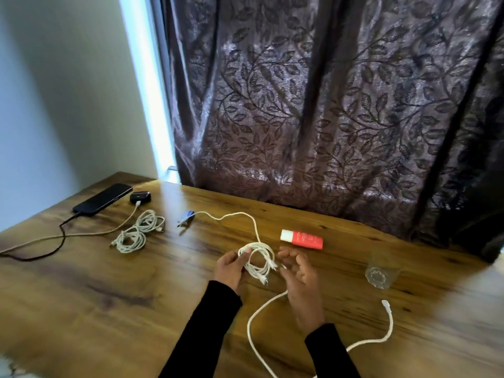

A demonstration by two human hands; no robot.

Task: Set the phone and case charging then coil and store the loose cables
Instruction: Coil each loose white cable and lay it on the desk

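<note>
A thick white cable (pixel 253 331) lay loose nearest. The left hand (pixel 229 270) gripped a half-wound coil (pixel 257 261) above the table (pixel 81 296); the right hand (pixel 300 276) hovered beside it, fingers loosely spread, holding nothing. Beyond, two finished coils (pixel 139 233) lay unstored, while phone (pixel 103 199) and case (pixel 140 197) sat plugged in.

Daylight strip beside curtain (pixel 341 105), dim room, blurred stretched edges
</note>
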